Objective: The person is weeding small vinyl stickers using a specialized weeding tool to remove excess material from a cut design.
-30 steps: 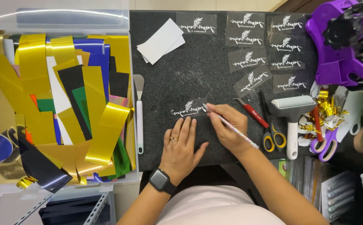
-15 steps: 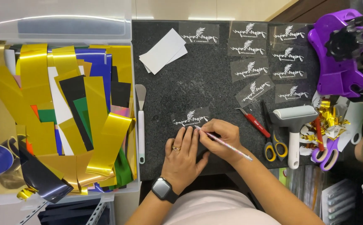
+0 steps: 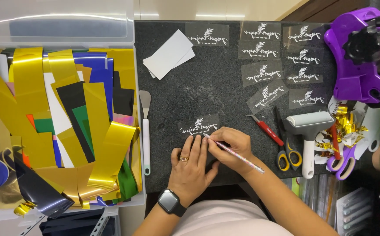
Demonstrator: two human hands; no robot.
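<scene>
Left hand (image 3: 190, 162) flat, fingers spread, pinning decal (image 3: 198, 125) to table (image 3: 181, 91); right hand (image 3: 231, 146) pinched on weeding tool (image 3: 235, 154).

The clear decal sheet (image 3: 200, 125) under the hands is sitting lower in the view than a second ago, as is everything on the dark mat (image 3: 207, 87), so the head camera is tilting upward. The right hand (image 3: 230, 146) is drawing in closer to the left hand (image 3: 191, 168), now overlapping its fingertips, and the thin weeding pen (image 3: 233, 153) it grips is lying flatter, its tip working at the sheet's lower right edge. The left hand's fingers are pressing nearer that same edge
</scene>
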